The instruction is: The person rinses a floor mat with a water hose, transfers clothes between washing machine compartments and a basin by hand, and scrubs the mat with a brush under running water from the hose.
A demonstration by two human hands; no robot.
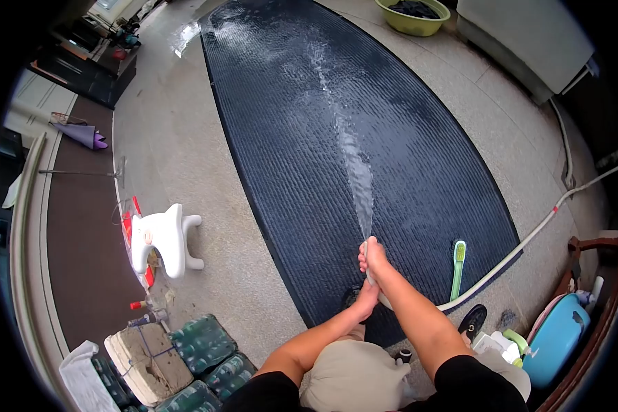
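Note:
Water streams forward from a pale hose [475, 283] onto a dark ribbed mat [302, 158], which is wet over much of its surface. My right hand [373, 258] is closed around the hose at its front end, where the water comes out. Just behind it, my left hand [367, 299] is closed on the hose too, its fingers partly hidden. From my hands the hose curves away to the right across the mat's near corner. A green long-handled brush [459, 268] lies on the mat, right of my right hand.
A white plastic stool [163, 240] stands left of the mat. Packs of green bottles [202, 341] and a foam block [146, 362] are near my left. A blue basin [555, 341] is at the right, a yellow-green basin [422, 25] with dark cloth at the far right.

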